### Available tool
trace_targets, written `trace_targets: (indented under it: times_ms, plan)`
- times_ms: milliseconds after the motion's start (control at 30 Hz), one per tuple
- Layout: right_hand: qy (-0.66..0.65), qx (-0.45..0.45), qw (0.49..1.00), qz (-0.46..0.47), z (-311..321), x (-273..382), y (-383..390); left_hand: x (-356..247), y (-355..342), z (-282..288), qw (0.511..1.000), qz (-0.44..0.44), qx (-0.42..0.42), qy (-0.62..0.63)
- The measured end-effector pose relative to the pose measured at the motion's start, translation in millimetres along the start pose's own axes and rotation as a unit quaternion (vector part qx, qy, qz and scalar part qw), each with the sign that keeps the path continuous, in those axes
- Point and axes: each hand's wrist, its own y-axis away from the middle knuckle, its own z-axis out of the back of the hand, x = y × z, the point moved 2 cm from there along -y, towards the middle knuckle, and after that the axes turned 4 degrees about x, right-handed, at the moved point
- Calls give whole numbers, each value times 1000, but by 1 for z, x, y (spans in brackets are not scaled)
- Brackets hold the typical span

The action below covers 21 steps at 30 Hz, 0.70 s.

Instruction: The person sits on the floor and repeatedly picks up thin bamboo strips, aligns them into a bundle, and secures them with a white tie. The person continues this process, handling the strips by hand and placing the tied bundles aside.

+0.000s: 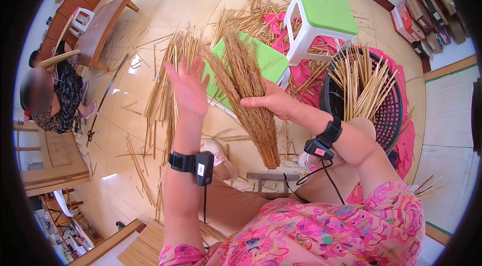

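Observation:
My right hand (263, 100) grips a bundle of fuzzy brown dried stalks (240, 80) around its middle; the bundle slants from a loose, frayed upper end down to a narrow lower end near my feet. My left hand (188, 85) is raised just left of the bundle, fingers spread, holding nothing. Behind the bundle is a low stool with a green top (266, 50). Long loose straw stalks (158, 97) lie on the floor beside my left hand.
A taller green-topped stool (326, 10), a black plastic basket (394, 120) of straws and pink cloth (401, 82) are on the right, with stacked boxes (404, 22) beyond. Another person (68, 102) sits at left by a wooden table (108, 25). Straw litters the tiled floor (120, 150).

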Motion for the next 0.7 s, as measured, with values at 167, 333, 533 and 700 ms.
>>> trace_targets:
  times_ms: [167,333,533,700]
  plan:
    - [10,-62,997,39,-6,3,-5,43,17,-13,983,7,136,-126]
    - [175,-53,983,18,11,-2,-2,45,26,-42,972,-13,179,-153]
    - [269,9,962,-37,-10,-11,3,45,19,-38,946,6,207,-248]
    - [254,63,962,-74,-17,-13,5,48,16,-36,975,66,206,-60]
